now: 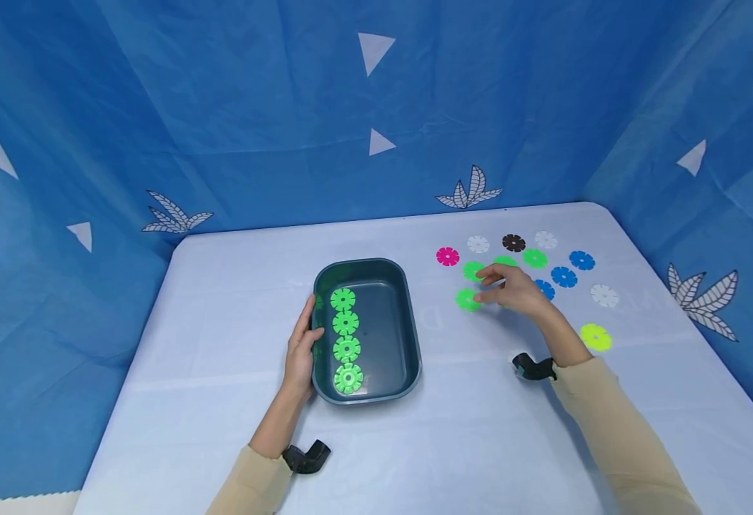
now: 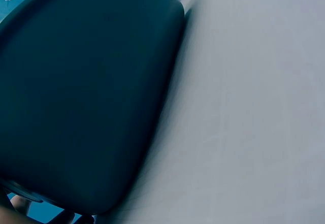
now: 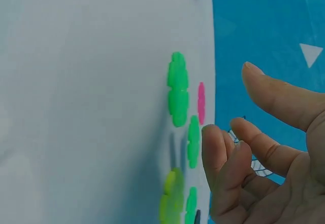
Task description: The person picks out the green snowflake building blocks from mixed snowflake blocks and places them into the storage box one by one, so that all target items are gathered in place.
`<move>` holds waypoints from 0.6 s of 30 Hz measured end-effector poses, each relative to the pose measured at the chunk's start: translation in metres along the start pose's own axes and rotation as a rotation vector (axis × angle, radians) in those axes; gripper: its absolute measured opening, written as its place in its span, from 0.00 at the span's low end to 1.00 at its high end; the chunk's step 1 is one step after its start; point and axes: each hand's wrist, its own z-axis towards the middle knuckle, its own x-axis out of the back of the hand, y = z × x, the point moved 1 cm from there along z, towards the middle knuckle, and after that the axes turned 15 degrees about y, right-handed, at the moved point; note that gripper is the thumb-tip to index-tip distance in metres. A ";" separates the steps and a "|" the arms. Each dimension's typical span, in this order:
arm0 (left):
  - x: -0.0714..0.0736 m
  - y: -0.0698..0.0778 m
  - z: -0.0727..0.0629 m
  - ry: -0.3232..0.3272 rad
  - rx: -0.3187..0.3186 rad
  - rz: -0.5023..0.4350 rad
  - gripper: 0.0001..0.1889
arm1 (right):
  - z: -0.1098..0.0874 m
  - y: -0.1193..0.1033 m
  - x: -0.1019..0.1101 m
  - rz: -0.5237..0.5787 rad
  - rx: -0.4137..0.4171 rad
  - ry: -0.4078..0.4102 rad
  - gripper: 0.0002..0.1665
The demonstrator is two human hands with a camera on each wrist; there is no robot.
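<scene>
My left hand (image 1: 299,354) grips the left wall of a dark green plastic tub (image 1: 385,390), its thumb over the rim and its fingers along the outside. Inside, several green notched snowflake discs (image 1: 346,322) lie in a column by the left wall. The tub's outer side (image 2: 91,92) fills much of the left wrist view. Over on the right, my right hand (image 1: 511,290) hovers with loosely bent fingers and nothing in them. Its fingertips are close to a green disc (image 1: 466,300) on the table, and they overlap another green disc (image 1: 473,271) in the head view.
Around the right hand lie more discs: pink (image 1: 448,257), black (image 1: 514,243), white (image 1: 604,295), blue (image 1: 564,277) and yellow (image 1: 596,337). A white cloth (image 1: 222,322) covers the table, and blue patterned curtains (image 1: 254,107) stand behind it and at the sides.
</scene>
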 end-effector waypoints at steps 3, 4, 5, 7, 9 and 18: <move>0.000 0.000 0.000 0.002 0.002 -0.002 0.33 | 0.005 0.007 -0.004 -0.011 -0.006 -0.004 0.32; -0.001 0.000 0.000 0.001 0.001 -0.005 0.33 | 0.007 0.009 -0.006 -0.018 -0.007 -0.003 0.33; 0.000 0.001 0.000 0.001 -0.001 -0.007 0.33 | 0.008 0.010 -0.007 -0.023 -0.007 -0.003 0.33; -0.001 0.001 0.000 0.001 -0.002 -0.012 0.33 | 0.009 0.012 -0.009 -0.034 -0.003 -0.004 0.33; -0.001 0.001 0.000 0.003 -0.005 -0.014 0.33 | 0.010 0.014 -0.011 -0.040 0.009 -0.007 0.33; 0.000 -0.001 0.000 0.010 -0.004 0.005 0.33 | 0.009 0.016 -0.021 -0.101 0.065 0.019 0.31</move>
